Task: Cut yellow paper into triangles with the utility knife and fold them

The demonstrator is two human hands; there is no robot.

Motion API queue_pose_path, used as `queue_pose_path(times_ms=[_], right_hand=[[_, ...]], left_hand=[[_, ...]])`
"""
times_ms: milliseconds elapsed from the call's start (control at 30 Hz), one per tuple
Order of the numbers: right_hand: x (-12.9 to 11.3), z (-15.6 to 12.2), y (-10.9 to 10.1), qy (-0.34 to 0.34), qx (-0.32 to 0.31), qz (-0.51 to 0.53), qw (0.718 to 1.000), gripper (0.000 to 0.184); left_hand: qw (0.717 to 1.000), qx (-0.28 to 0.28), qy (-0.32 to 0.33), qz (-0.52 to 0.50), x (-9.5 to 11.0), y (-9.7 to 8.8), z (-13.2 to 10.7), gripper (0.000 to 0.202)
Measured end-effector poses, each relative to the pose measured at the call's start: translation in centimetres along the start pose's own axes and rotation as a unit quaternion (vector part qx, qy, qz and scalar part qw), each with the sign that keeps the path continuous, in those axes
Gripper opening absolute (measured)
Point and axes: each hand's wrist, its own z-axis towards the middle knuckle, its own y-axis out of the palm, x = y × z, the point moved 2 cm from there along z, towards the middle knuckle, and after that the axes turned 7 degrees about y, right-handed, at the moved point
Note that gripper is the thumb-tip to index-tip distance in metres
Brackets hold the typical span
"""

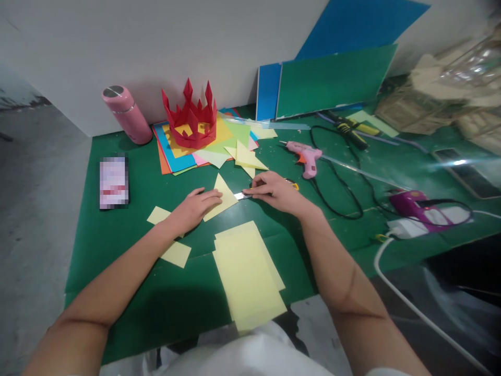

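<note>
Fingers stretched, my left hand (195, 208) lies flat on a folded pale yellow paper (224, 201) and presses it to the table. My right hand (276, 192) is closed around a utility knife (240, 196). Its silver blade points left and reaches the paper's right corner; most of the handle is hidden under the hand. Cut yellow paper squares (177, 254) lie by my left forearm, one partly covered by it. Nearer me is a stack of yellow paper sheets (250, 277). Just beyond my hands sit several folded yellow triangles (246, 156).
A red paper crown (193, 130) stands on coloured sheets (176, 159) at the back, beside a pink bottle (129, 117). A phone-like object (113, 181) lies left. Rightward are a pink glue gun (307, 156), its black cord, pliers (350, 133) and a power strip (410, 225).
</note>
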Motion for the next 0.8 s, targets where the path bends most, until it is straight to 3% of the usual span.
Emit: queue_pose_path(times_ms=[467, 800], right_hand=[[0.9, 0.0, 0.0, -0.057, -0.011, 0.016, 0.998, 0.029], [1.0, -0.3, -0.1, -0.049, -0.016, 0.024, 0.998, 0.029]], left_hand=[[1.0, 0.001, -0.014, -0.004, 0.2, -0.3, 0.2, 0.036], [1.0, -0.002, -0.012, -0.005, 0.2, -0.3, 0.2, 0.034]])
